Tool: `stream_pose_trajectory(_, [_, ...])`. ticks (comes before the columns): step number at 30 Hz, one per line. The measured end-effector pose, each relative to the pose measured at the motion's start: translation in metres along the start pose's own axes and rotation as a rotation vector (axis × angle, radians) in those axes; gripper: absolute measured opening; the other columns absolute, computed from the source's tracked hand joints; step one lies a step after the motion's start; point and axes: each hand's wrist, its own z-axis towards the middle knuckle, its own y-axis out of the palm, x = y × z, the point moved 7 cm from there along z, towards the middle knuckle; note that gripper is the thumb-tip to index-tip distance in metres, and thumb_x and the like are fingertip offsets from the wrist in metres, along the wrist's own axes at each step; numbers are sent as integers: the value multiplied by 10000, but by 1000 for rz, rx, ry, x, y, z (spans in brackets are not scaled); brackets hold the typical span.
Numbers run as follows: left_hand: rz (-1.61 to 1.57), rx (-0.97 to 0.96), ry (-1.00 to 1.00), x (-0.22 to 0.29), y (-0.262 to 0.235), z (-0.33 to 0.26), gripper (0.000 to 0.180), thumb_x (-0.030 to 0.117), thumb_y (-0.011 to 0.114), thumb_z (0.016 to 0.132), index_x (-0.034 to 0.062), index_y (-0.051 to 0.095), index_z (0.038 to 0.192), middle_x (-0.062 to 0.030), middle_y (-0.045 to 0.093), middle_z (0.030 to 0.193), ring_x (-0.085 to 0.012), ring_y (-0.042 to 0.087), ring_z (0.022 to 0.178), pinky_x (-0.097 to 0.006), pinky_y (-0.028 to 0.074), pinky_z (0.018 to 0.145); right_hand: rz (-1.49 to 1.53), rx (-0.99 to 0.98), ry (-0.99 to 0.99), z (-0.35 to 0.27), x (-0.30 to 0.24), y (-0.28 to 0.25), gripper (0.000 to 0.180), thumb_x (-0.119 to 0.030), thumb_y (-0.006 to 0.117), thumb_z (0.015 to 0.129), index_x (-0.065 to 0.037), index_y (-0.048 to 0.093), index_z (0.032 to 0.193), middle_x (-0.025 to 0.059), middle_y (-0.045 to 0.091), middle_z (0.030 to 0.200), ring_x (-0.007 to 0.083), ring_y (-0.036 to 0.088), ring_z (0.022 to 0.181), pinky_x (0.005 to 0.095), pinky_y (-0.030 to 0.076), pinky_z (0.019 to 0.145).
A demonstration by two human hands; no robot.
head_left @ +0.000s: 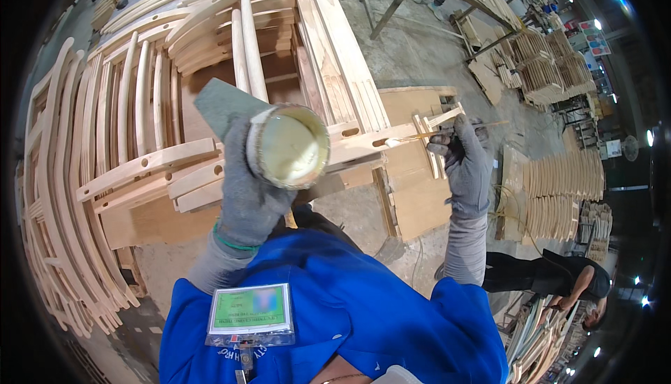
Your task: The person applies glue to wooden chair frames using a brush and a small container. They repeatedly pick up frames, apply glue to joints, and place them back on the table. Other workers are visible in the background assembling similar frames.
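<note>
My left hand [253,181], in a grey glove, is wrapped round a round pot [290,146] of creamy white liquid that looks like glue. A flat grey-green piece [227,104] sticks out behind the pot; whether my hand holds it too is hidden. Gloved as well, my right hand [465,157] pinches a thin stick [423,136]. White paste coats the stick's left end, right beside an oval slot in a pale wooden rail [360,146]. That rail lies on the near right corner of a stack of wooden parts, and a second slot shows further left on it.
Curved wooden frames [63,174] stand stacked at the left. Long slats [346,48] lie on the pile ahead. A plywood sheet [419,202] is below my right hand. Right, a person in black [552,272] bends near wooden parts; more stacks [563,174] stand beyond.
</note>
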Motion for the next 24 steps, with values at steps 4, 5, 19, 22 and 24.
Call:
stream_pose_trajectory(4, [-66,62,-46,8,-11,-6,628,129,547,863,116,181,1374,-98,365,1341,-222,439,1204,-375,436,986,-188,23,-23,5,6,-19,179,-99,583,877,55,567,968,132,628,831,205,654,691,292,580,600])
stream_pose_trajectory(5, [-82,65,-46,9,-12,-7,606,147,536,869,116,194,1369,-97,372,1336,-223,442,1201,-379,438,984,-180,28,-22,5,9,-19,180,-94,588,872,57,569,969,130,629,828,204,653,690,294,580,602])
stream_pose_trajectory(19, [-556,63,-146,5,-5,-12,459,425,390,945,116,419,1284,-88,498,1251,-246,495,1159,-438,462,955,-560,-97,-113,1,1,25,158,-91,663,823,23,561,865,52,601,739,123,614,708,258,520,582])
stream_pose_trajectory(22, [-524,-43,-19,17,1,-14,491,276,515,911,108,327,1332,-84,454,1285,-232,468,1181,-429,443,979,-911,-310,-320,-8,-18,56,146,-106,655,824,-4,556,854,67,595,692,169,598,610,287,457,522])
stream_pose_trajectory(24, [-136,-68,220,23,-3,-19,632,173,612,845,105,255,1362,-84,419,1309,-223,444,1199,-415,423,1000,-1179,-513,-567,-27,-23,94,134,-120,649,824,-26,556,847,95,591,676,222,585,566,304,444,510])
